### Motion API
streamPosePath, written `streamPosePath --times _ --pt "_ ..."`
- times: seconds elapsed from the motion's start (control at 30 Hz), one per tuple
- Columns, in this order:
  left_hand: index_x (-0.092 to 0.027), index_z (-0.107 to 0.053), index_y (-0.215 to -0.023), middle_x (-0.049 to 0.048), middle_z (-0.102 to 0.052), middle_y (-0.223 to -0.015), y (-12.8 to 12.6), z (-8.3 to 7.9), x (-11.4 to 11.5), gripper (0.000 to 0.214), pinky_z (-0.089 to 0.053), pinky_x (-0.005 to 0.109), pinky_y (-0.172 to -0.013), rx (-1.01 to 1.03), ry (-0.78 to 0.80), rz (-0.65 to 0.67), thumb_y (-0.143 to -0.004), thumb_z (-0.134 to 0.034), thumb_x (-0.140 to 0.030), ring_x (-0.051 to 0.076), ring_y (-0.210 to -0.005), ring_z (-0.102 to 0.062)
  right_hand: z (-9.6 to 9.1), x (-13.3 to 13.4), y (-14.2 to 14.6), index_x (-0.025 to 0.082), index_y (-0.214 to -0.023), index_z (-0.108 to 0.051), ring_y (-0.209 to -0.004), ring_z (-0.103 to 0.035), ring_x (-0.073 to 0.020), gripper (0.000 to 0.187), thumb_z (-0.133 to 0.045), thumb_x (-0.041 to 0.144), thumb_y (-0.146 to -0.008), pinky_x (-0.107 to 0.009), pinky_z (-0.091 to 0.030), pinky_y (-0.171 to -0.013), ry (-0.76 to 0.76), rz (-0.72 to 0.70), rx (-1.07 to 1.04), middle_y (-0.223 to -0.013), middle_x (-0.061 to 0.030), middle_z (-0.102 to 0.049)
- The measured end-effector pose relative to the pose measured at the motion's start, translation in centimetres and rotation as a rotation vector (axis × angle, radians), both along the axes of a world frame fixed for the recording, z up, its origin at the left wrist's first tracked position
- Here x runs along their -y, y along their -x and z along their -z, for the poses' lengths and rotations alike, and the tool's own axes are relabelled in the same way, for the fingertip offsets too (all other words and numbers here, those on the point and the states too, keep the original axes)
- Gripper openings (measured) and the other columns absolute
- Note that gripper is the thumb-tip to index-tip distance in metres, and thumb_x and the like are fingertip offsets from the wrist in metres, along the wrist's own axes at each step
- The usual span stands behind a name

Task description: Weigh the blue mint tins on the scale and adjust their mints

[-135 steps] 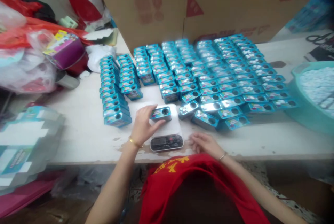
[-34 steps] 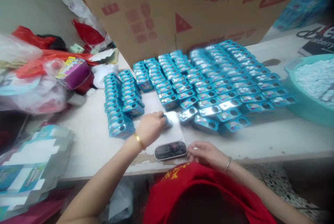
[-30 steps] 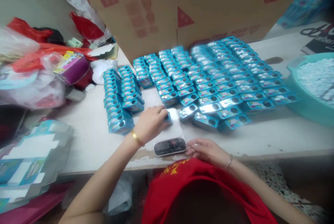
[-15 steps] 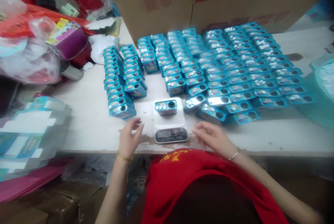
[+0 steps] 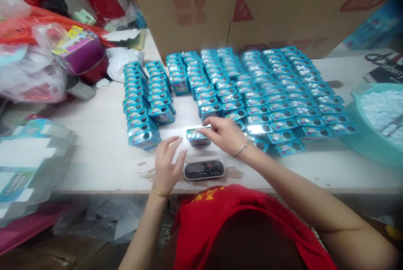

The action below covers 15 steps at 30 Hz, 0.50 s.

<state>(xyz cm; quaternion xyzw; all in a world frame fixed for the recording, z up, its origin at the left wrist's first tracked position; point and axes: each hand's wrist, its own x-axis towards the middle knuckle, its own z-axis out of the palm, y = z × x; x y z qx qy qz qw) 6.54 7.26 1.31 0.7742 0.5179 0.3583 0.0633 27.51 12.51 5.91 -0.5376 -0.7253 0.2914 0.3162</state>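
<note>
Left hand (image 5: 166, 163) is hovering half-spread, seemingly empty; right hand (image 5: 226, 135) is covering the tin (image 5: 194, 135), hold unclear; bumping could be toppling it.

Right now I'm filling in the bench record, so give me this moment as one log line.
left hand: open, by scale | right hand: over blue tin, contact unclear | blue tin: on scale

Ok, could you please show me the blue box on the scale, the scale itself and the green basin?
Blue box (image 5: 193, 135): head view, top face.
Scale (image 5: 204, 153): head view, white platform.
Green basin (image 5: 368, 142): head view, outer wall.
</note>
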Motion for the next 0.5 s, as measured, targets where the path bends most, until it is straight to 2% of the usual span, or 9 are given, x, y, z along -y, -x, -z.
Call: streamPosePath --times 0.1,0.17,0.23,0.37,0.5 --pt "-0.022 -0.048 -0.13 0.0141 -0.048 -0.137 -1.0 0.0 -0.4 0.044 -0.036 0.048 -0.106 -0.143 -0.03 0.026 -0.088 -0.057 -0.033 0.028 -0.13 -0.042 0.0 0.1 -1.0 0.014 -0.102 -0.068 -0.062 -0.055 -0.0128 0.032 -0.057 0.041 -0.089 -0.024 -0.04 -0.063 -0.033 0.039 -0.037 -0.07 -0.0026 -0.064" --pt "-0.022 -0.046 -0.132 0.0151 -0.041 -0.144 -1.9 0.1 -0.6 0.047 -0.028 0.054 -0.11 -0.224 -0.046 0.028 -0.088 -0.056 -0.037 0.031 -0.138 -0.031 0.0 0.7 -2.7 0.014 -0.101 -0.069 -0.067 -0.058 -0.0136 0.031 -0.054 0.04 -0.091 -0.025 -0.042 -0.066 -0.051 0.086 -0.085 -0.079 -0.0045 -0.067" --pt "-0.022 -0.043 -0.133 0.0153 -0.036 -0.148 -3.1 0.2 -0.7 0.049 -0.021 0.058 -0.112 -0.277 -0.052 0.046 -0.089 -0.054 -0.039 0.032 -0.142 -0.023 0.0 1.8 -5.2 0.015 -0.097 -0.069 -0.066 -0.057 -0.0135 0.031 -0.055 0.042 -0.09 -0.024 -0.042 -0.064 -0.024 0.181 -0.119 -0.078 -0.0042 -0.066" --pt "-0.019 -0.042 -0.135 0.0168 -0.032 -0.15 -5.3 0.3 -1.1 0.051 -0.013 0.061 -0.113 -0.336 -0.041 0.097 -0.09 -0.052 -0.039 0.033 -0.144 -0.015 0.3 4.8 -11.9 0.018 -0.093 -0.069 -0.055 -0.05 -0.0134 0.034 -0.059 0.049 -0.084 -0.026 -0.04 -0.056 0.031 0.462 -0.129 -0.066 -0.0016 -0.059" --pt "-0.02 -0.043 -0.135 0.016 -0.035 -0.149 -6.0 -0.3 -1.5 0.048 -0.012 0.063 -0.113 -0.304 -0.052 0.115 -0.09 -0.053 -0.034 0.033 -0.143 -0.019 0.3 7.5 -21.6 0.023 -0.093 -0.068 -0.056 -0.05 -0.0189 0.029 -0.06 0.05 -0.083 -0.033 -0.041 -0.059 -0.051 0.81 0.007 -0.065 -0.0033 -0.056"
